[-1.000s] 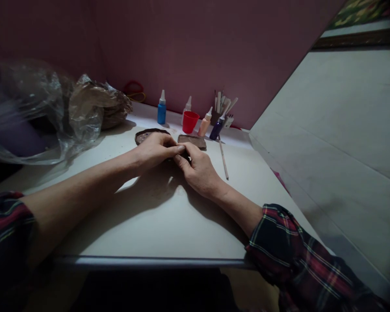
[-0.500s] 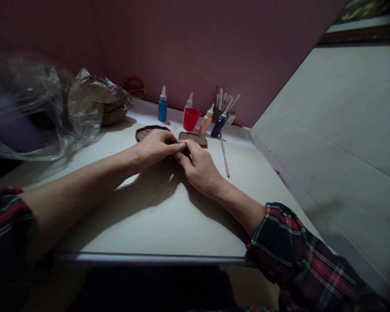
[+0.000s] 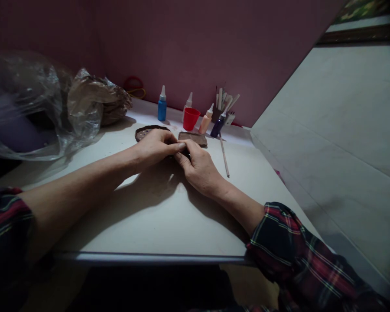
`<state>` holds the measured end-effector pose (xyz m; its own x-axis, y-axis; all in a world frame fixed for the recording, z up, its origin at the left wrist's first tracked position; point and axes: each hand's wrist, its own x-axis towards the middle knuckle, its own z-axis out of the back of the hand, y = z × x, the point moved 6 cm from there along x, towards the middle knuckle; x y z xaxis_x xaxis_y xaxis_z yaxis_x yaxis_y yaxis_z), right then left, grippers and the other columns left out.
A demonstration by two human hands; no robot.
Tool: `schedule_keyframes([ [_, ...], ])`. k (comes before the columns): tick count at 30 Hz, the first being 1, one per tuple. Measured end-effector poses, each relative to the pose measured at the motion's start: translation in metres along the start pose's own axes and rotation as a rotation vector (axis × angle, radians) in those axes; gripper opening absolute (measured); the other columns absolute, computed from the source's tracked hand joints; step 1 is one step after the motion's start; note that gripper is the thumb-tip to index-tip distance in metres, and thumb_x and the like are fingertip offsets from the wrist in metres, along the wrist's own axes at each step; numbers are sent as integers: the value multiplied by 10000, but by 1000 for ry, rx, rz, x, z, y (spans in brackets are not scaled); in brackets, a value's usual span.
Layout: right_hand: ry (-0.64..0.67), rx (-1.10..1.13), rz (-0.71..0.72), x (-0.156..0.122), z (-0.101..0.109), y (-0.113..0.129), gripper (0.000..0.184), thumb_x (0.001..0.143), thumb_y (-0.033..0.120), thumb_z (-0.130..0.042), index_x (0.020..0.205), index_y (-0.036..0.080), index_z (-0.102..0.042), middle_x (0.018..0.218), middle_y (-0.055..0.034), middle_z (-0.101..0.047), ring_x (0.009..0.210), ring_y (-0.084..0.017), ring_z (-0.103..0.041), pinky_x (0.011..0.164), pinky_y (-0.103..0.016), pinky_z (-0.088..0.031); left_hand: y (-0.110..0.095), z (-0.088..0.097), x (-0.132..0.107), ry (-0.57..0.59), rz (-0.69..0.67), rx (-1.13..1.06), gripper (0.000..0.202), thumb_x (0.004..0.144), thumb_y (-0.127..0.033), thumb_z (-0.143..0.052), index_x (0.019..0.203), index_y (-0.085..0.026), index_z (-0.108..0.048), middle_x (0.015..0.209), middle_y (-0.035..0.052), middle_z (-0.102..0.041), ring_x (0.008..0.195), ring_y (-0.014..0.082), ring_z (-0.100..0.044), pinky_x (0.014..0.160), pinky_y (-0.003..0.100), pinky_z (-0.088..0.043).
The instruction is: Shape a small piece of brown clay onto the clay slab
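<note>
Over the middle of the white table, my left hand (image 3: 156, 147) and my right hand (image 3: 199, 167) meet at the fingertips. Both have thumb and fingers pinched together, and the fingers hide whatever small thing lies between them. A dark trace shows at the fingertips, too little to name. Behind my left hand lies a round, dark brown dish-like piece (image 3: 142, 133), partly covered by that hand. A flat brown clay-like slab (image 3: 195, 139) rests just beyond my right hand. To the right of that hand a thin stick-like tool (image 3: 224, 156) lies on the table.
Along the back stand a blue bottle (image 3: 162, 106), a red cup (image 3: 191, 119), a peach bottle (image 3: 206, 120), a dark blue bottle (image 3: 218, 126) and a holder with several brushes or tools (image 3: 225, 102). At left sits a crumpled clear plastic bag (image 3: 87, 102) with brown material. A tiled wall (image 3: 351, 130) bounds the right.
Both hands keep the same pinched pose, with barely any finger movement. The view has shifted very slightly; the things on the table stay put.
</note>
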<state>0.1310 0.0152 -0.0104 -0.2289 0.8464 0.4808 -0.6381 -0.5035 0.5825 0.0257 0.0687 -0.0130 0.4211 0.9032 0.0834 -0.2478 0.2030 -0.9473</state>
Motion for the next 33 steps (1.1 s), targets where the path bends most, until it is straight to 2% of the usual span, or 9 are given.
schedule_keyframes([
  [11,8,-2,-1,0,0,0,150,914,253,-489,1051,203,-526,1063,-82,-616,966,-214,-566,875,-411,-455,1,0,0,5,2,-3,194,678,-355,-680,670,-167,-632,659,35,-600,619,159,-559,592,282,-414],
  [33,16,-17,3,0,0,0,165,915,254,-484,1060,187,-521,1050,-89,-610,961,-211,-558,869,-397,-449,-1,-1,0,19,-13,53,207,700,-331,-648,735,-128,-620,665,14,-586,611,128,-541,581,251,-416],
])
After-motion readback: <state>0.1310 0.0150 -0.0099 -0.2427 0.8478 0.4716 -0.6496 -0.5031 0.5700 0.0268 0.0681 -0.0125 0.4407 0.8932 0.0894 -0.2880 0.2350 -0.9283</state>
